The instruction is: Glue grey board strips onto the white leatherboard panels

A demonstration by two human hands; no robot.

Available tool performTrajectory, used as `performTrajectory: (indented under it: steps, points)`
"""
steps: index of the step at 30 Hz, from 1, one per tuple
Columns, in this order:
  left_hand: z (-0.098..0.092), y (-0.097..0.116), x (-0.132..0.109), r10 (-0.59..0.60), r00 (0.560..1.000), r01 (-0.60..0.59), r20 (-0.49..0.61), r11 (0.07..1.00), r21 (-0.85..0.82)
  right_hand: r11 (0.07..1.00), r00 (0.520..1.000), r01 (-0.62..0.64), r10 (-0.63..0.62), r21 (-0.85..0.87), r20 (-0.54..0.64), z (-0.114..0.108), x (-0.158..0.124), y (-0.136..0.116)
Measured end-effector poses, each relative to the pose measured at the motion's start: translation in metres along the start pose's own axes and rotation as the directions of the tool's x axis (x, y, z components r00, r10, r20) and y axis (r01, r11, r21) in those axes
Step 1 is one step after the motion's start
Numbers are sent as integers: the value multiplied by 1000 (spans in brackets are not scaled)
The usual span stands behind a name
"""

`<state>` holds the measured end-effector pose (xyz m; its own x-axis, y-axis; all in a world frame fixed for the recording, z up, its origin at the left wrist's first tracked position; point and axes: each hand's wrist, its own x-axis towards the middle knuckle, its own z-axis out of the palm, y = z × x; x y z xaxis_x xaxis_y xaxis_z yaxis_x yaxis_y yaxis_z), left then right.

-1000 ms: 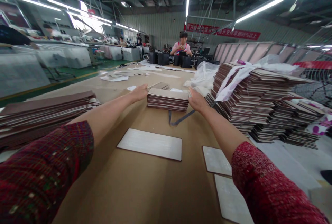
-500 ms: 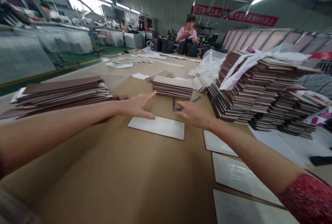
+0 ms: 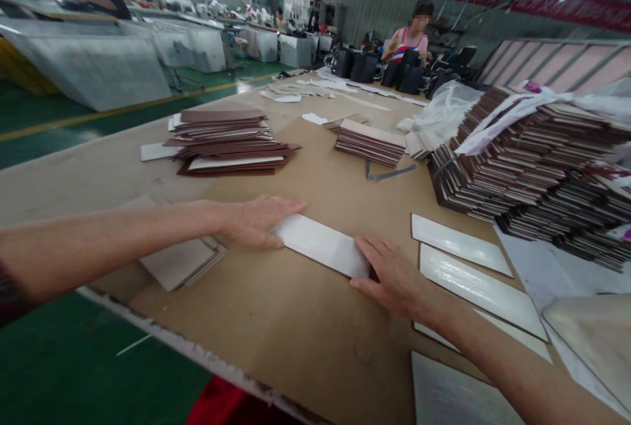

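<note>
A long white card strip [image 3: 323, 245] lies on the brown cardboard-covered table [image 3: 276, 326] in front of me. My left hand [image 3: 256, 218] lies flat with its fingers stretched out, touching the strip's left end. My right hand [image 3: 392, 274] lies flat at the strip's right end, fingers extended and pressed against its edge. Neither hand grips anything. Further back sits a small neat stack of brown-edged cards [image 3: 369, 141] with a dark strap [image 3: 389, 174] beside it.
A loose pile of brown boards [image 3: 227, 142] lies back left. Big leaning stacks of boards [image 3: 532, 156] fill the right. Several white strips [image 3: 473, 274] lie to the right of my hands. A few flat cards [image 3: 180, 261] sit near the table's left edge. A person [image 3: 411, 41] works at the far end.
Both hands left the small card stack, drew back toward me and came down flat on the ends of the white strip. My view dropped and swung left.
</note>
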<state>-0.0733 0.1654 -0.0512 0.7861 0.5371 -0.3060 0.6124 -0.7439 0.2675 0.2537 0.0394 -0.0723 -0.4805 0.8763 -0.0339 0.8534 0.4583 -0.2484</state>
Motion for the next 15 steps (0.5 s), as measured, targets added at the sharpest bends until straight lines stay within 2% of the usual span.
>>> performTrajectory:
  steps: [4, 7, 9, 12, 15]
  points:
    - [19, 33, -48, 50, 998, -50, -24, 999, -1, 998, 1000, 7, -6, -58, 11, 14, -36, -41]
    - [20, 38, -81, 72, 996, -74, -56, 997, -34, 993, 999, 33, -32, -113, 5, 22, -54, -54]
    - [13, 28, -107, 5, 995, -13, -104, 997, -73, 987, 996, 54, -65, -152, -66, 25, -63, -53]
    - [1, -1, -148, -170, 971, 158, -168, 984, -82, 977, 966, 77, -122, -199, -227, 23, -75, -46]
    - [0, -31, -178, -260, 955, 257, -142, 966, -40, 968, 935, 126, -189, -219, -299, 17, -82, -41]
